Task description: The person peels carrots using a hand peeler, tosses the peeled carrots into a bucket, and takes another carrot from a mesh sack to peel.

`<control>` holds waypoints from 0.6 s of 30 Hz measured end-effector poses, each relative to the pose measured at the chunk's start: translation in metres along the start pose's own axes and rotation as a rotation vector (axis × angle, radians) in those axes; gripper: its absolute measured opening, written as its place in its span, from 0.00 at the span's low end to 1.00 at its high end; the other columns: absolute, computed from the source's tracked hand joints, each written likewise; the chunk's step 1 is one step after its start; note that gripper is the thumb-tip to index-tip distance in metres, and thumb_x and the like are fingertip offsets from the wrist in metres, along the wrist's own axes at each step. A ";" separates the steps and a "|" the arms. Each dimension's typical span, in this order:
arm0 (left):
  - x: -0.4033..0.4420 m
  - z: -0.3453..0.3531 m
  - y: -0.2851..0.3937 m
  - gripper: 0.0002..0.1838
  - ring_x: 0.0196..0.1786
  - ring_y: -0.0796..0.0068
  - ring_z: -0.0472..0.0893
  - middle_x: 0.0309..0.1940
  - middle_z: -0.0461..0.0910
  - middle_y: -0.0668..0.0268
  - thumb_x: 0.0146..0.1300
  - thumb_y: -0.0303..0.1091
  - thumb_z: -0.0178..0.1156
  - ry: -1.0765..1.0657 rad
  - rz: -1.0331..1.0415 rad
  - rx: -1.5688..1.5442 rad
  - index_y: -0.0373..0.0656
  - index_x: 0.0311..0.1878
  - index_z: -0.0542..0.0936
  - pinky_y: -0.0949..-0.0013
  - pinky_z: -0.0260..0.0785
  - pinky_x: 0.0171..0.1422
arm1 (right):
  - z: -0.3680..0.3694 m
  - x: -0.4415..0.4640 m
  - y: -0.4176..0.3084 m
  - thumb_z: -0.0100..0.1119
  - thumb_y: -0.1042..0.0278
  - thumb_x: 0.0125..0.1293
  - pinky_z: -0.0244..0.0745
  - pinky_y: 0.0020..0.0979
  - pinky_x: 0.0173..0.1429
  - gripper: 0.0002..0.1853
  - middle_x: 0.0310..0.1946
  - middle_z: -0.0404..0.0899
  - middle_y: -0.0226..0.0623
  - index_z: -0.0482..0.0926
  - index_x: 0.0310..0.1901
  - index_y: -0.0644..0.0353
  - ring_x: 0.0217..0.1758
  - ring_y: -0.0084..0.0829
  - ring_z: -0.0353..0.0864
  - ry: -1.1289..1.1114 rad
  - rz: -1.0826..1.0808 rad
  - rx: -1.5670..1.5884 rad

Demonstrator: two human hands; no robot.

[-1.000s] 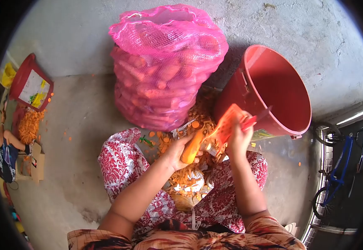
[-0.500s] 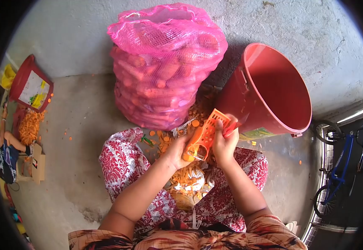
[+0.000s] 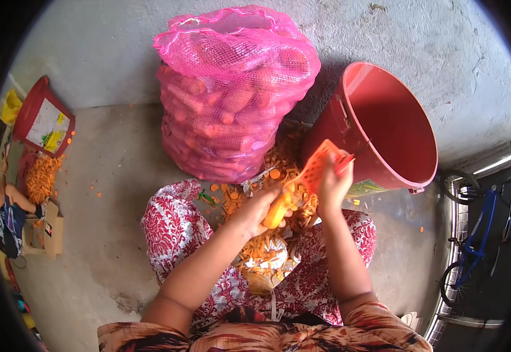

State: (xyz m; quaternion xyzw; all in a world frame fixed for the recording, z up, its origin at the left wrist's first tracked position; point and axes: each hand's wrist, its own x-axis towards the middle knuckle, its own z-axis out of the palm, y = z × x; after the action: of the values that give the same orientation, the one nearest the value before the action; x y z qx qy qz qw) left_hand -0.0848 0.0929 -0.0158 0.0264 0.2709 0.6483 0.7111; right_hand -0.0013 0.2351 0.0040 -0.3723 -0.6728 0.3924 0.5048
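Note:
A carrot (image 3: pixel 277 210) is held in my left hand (image 3: pixel 260 209), its rounded end pointing down toward me. My right hand (image 3: pixel 333 186) is closed around an orange peeler (image 3: pixel 316 164) with a perforated body, which meets the far end of the carrot; its blade cannot be made out. Something red also shows at the right hand's fingers. Beneath both hands lie orange peelings (image 3: pixel 265 249), heaped between the patterned trouser legs.
Beyond my hands stands a pink mesh sack (image 3: pixel 226 111) full of carrots. A tilted red bucket (image 3: pixel 320 126) leans at its right. Far left are another red bucket (image 3: pixel 34 114), peelings, a cardboard box (image 3: pixel 53 232) and a person's leg. A blue bicycle (image 3: pixel 479 237) is at right.
The peeler in my right hand first came back over the carrot toward me, then moved up and away to the carrot's far end. My left hand still grips the carrot.

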 end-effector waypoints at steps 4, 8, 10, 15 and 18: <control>-0.005 0.002 0.003 0.15 0.33 0.74 0.70 0.31 0.71 0.67 0.61 0.48 0.47 0.106 -0.020 -0.002 0.48 0.42 0.70 0.73 0.62 0.29 | -0.015 0.029 0.000 0.50 0.70 0.61 0.64 0.23 0.32 0.06 0.23 0.69 0.31 0.67 0.36 0.63 0.26 0.20 0.65 0.172 -0.130 -0.069; -0.004 -0.007 0.004 0.15 0.32 0.73 0.70 0.31 0.72 0.66 0.60 0.47 0.47 0.052 -0.064 -0.115 0.47 0.40 0.71 0.72 0.61 0.29 | -0.022 0.023 -0.003 0.50 0.69 0.62 0.63 0.18 0.32 0.07 0.26 0.68 0.26 0.67 0.38 0.61 0.27 0.14 0.64 0.099 0.046 0.172; -0.001 -0.013 0.003 0.15 0.32 0.73 0.70 0.31 0.72 0.65 0.60 0.46 0.46 -0.022 -0.082 -0.186 0.46 0.40 0.72 0.72 0.61 0.29 | -0.016 0.013 -0.012 0.50 0.69 0.62 0.65 0.18 0.33 0.08 0.28 0.69 0.26 0.66 0.40 0.61 0.28 0.14 0.66 0.030 0.104 0.303; -0.004 -0.004 0.004 0.16 0.29 0.71 0.73 0.30 0.75 0.65 0.61 0.46 0.45 0.082 -0.032 -0.177 0.46 0.43 0.72 0.70 0.63 0.28 | -0.003 -0.014 -0.018 0.52 0.70 0.61 0.65 0.18 0.34 0.09 0.27 0.69 0.28 0.66 0.40 0.61 0.28 0.15 0.67 -0.176 0.240 0.382; 0.001 -0.009 0.000 0.16 0.28 0.70 0.74 0.30 0.76 0.65 0.61 0.46 0.44 0.112 -0.011 -0.181 0.47 0.44 0.72 0.69 0.63 0.26 | 0.002 -0.025 -0.022 0.52 0.69 0.61 0.65 0.18 0.32 0.09 0.26 0.69 0.26 0.66 0.40 0.62 0.28 0.15 0.67 -0.198 0.200 0.304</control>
State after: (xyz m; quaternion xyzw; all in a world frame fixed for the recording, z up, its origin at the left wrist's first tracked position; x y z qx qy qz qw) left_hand -0.0891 0.0907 -0.0236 -0.0756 0.2505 0.6665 0.6980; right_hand 0.0002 0.2037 0.0141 -0.3162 -0.6117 0.5723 0.4454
